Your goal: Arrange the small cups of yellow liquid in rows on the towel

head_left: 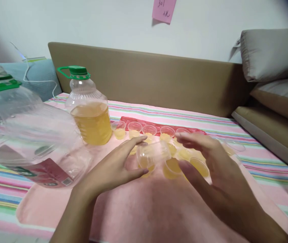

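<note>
Head view records one clear cup [156, 152], seemingly unfilled, tipped on its side between the two hands, mouth toward nine o'clock. Filled cups [167, 135] lie around it from ten to four o'clock, apparently ranked in rows so that each stands level. At ten o'clock a capped bottle [93, 125] stands upright, presumably against spillage. Left hand [111, 168]: thumb and forefinger spread about the clear cup's rim; firm grip cannot be confirmed. Right hand [222, 172], at three o'clock: thumb and fingers well parted, grasping nothing.
</note>
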`<state>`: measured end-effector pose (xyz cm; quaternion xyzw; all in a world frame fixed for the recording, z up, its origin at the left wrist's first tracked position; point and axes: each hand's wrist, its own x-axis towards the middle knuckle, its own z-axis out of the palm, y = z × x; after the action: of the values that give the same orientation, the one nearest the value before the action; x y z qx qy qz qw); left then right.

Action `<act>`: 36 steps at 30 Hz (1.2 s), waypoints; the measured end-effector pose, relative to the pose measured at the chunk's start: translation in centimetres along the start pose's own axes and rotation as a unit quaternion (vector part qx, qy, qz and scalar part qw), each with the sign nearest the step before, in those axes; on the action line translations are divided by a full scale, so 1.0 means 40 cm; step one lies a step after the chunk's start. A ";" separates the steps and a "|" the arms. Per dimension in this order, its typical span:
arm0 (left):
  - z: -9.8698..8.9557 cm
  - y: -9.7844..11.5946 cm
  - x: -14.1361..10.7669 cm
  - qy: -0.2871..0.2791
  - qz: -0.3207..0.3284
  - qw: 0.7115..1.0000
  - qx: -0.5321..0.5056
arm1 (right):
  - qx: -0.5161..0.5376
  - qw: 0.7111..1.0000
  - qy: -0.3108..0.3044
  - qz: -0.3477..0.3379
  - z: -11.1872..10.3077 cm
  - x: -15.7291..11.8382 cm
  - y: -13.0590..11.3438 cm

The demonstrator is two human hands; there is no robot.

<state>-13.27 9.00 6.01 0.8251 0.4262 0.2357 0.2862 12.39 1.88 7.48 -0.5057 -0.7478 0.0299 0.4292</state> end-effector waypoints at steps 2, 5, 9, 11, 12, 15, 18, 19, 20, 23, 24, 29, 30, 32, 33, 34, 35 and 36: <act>0.002 -0.003 0.001 0.000 0.005 1.000 0.003 | 0.027 0.998 -0.026 0.041 0.003 0.019 0.029; 0.006 -0.001 0.005 -0.002 0.018 1.000 -0.001 | 0.101 0.988 -0.072 0.095 0.021 0.029 0.058; 0.007 0.006 0.010 -0.006 0.026 1.000 -0.008 | 0.184 0.972 -0.079 0.123 0.048 0.024 0.067; 0.006 0.008 0.011 -0.007 0.022 1.000 -0.005 | 0.208 0.967 -0.071 0.129 0.057 0.022 0.069; 0.005 0.008 0.010 -0.005 0.020 1.000 -0.001 | 0.216 0.965 -0.067 0.130 0.061 0.022 0.071; 0.002 0.006 0.008 0.008 0.025 1.000 0.012 | 0.226 0.964 -0.058 0.131 0.071 0.021 0.079; 0.001 0.000 0.007 0.015 0.026 0.999 0.014 | 0.235 0.961 -0.056 0.134 0.078 0.016 0.082; 0.001 -0.002 0.007 0.015 0.023 1.000 0.014 | 0.236 0.961 -0.053 0.135 0.080 0.014 0.081; 0.001 -0.003 0.007 0.014 0.020 1.000 0.013 | 0.238 0.961 -0.048 0.134 0.082 0.013 0.079; 0.002 -0.003 0.009 0.018 0.014 1.000 0.008 | 0.236 0.965 -0.027 0.115 0.082 0.013 0.072; 0.002 -0.002 0.009 0.021 0.013 1.000 0.005 | 0.223 0.969 -0.026 0.103 0.081 0.015 0.069; 0.000 0.005 0.011 0.026 0.005 1.000 -0.005 | 0.131 0.988 -0.045 0.068 0.070 0.025 0.059; 0.000 0.004 0.011 0.027 0.006 1.000 -0.007 | 0.134 0.987 -0.043 0.077 0.070 0.025 0.059; 0.000 0.003 0.010 0.027 0.011 0.999 -0.014 | 0.145 0.984 -0.040 0.094 0.072 0.023 0.060; 0.000 0.001 0.010 0.027 0.013 0.999 -0.016 | 0.148 0.983 -0.040 0.097 0.073 0.022 0.061; 0.000 0.000 0.010 0.027 0.013 0.999 -0.015 | 0.152 0.983 -0.041 0.097 0.075 0.020 0.063; 0.001 -0.001 0.010 0.027 0.012 0.999 -0.013 | 0.156 0.982 -0.041 0.098 0.077 0.019 0.065; 0.000 -0.001 0.010 0.029 0.011 0.999 -0.011 | 0.162 0.981 -0.039 0.097 0.078 0.017 0.067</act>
<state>-13.07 9.34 6.02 0.8196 0.4224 0.2671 0.2801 12.16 4.94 4.66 -0.4979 -0.6965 0.2124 0.4709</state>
